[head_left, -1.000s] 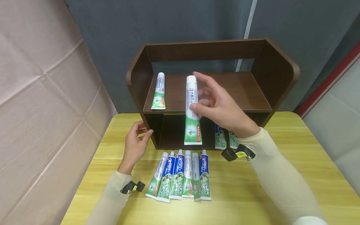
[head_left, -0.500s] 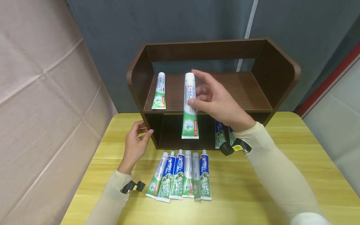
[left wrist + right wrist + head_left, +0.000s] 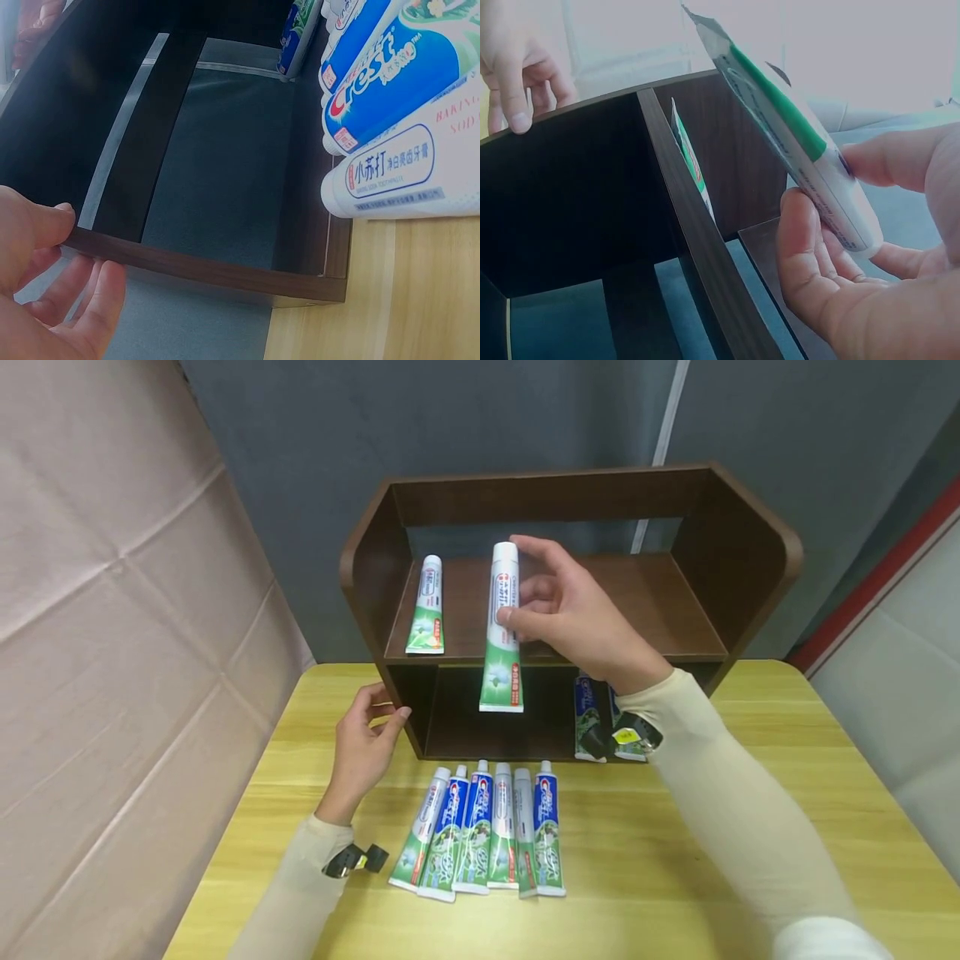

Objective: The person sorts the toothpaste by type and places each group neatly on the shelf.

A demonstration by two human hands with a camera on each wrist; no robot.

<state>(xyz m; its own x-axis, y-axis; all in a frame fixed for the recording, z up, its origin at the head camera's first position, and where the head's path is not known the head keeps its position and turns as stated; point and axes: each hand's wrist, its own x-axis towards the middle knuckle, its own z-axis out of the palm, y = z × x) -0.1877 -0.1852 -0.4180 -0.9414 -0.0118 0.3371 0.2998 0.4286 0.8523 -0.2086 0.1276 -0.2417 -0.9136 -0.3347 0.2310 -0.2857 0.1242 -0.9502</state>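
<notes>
My right hand (image 3: 566,606) holds a white and green toothpaste tube (image 3: 501,652), cap up, thumb on its front and fingers behind. The tube is in front of the upper board of a dark brown two-tier shelf (image 3: 622,602). In the right wrist view the tube (image 3: 795,135) tilts over the shelf's board edge. My left hand (image 3: 365,747) grips the shelf's left side panel, the thumb on one face and fingers on the other, as the left wrist view shows at the panel edge (image 3: 187,266). Another white and green tube (image 3: 427,606) lies on the upper board at the left.
Several blue and white toothpaste tubes (image 3: 475,831) lie side by side on the yellow wooden table (image 3: 637,877) before the shelf. Two blue tubes (image 3: 588,710) are in the lower tier at the right, partly behind my right wrist. A grey partition (image 3: 525,410) stands behind.
My right hand has moved the toothpaste tube upward and slightly left, from low in front of the shelf to higher at the upper board. The left hand stays on the side panel.
</notes>
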